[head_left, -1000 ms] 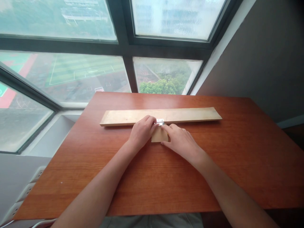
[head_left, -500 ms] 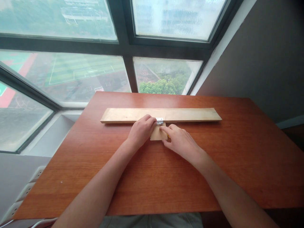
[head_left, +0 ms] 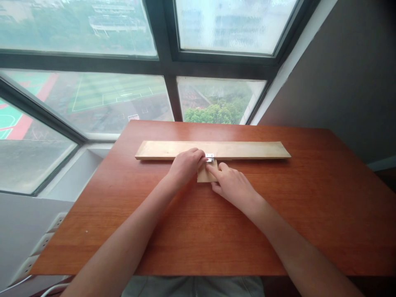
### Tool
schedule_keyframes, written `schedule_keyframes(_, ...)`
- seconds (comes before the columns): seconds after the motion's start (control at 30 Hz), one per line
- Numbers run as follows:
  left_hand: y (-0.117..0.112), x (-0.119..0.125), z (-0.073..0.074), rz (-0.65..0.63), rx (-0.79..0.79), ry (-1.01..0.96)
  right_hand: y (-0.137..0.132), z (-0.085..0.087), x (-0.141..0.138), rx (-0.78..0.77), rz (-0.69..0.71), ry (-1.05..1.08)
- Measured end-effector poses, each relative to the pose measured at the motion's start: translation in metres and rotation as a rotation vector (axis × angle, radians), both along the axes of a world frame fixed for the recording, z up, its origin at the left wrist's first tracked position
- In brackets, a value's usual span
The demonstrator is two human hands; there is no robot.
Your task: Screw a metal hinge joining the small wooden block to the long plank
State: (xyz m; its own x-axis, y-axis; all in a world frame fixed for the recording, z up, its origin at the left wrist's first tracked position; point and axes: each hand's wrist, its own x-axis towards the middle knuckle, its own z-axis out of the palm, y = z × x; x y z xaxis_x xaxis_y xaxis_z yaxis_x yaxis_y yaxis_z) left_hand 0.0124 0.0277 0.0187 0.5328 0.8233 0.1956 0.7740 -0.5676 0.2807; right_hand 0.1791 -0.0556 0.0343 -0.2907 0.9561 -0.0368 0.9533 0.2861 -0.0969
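Note:
A long pale wooden board (head_left: 247, 150) lies crosswise on the table. At the middle of its front edge sits a small silver metal hinge (head_left: 210, 157), with one leaf on the board and the other toward a small wooden piece (head_left: 204, 176). My left hand (head_left: 187, 162) is closed at the hinge's left end, its fingertips pressed on the metal. Beside it, my right hand (head_left: 234, 182) grips the small wooden piece from the right, index finger stretched over its top and thumb at the near edge. The remaining right fingers are curled and partly hidden.
The reddish-brown wooden table (head_left: 309, 214) reaches to the window frame (head_left: 171, 68) at the back. White power sockets (head_left: 43, 244) and a white cable (head_left: 55, 288) are low at the left. A grey wall (head_left: 343, 78) stands at the right.
The view has shifted slightly, moving the scene a little right. My right index finger has slid up over the small wooden piece toward the hinge. A yellow bit under that hand no longer shows.

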Motion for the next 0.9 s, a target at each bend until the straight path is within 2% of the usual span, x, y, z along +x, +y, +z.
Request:
schedule_keyframes(0.2,0.005,0.002,0.005,-0.022,0.027,0.053,0.001,-0.002,-0.005,0.012,0.002,-0.03)
schedule_keyframes(0.4,0.008,0.0,0.016,0.057,0.106,-0.24,0.0,-0.001,-0.005,-0.001,0.001,-0.042)
schedule_keyframes(0.47,0.007,-0.002,0.019,0.073,0.045,-0.336,0.0,0.0,-0.004,-0.012,0.002,-0.039)
schedule_keyframes(0.57,0.002,-0.006,0.018,0.027,-0.101,-0.427,0.0,0.002,-0.001,-0.029,0.007,-0.03)
schedule_keyframes(0.73,-0.006,-0.022,0.015,-0.013,-0.19,-0.327,0.0,0.004,0.005,-0.052,0.024,0.01)
schedule_keyframes(0.9,-0.008,-0.044,0.019,0.027,-0.263,-0.195,0.0,0.003,0.007,-0.078,0.012,0.061)
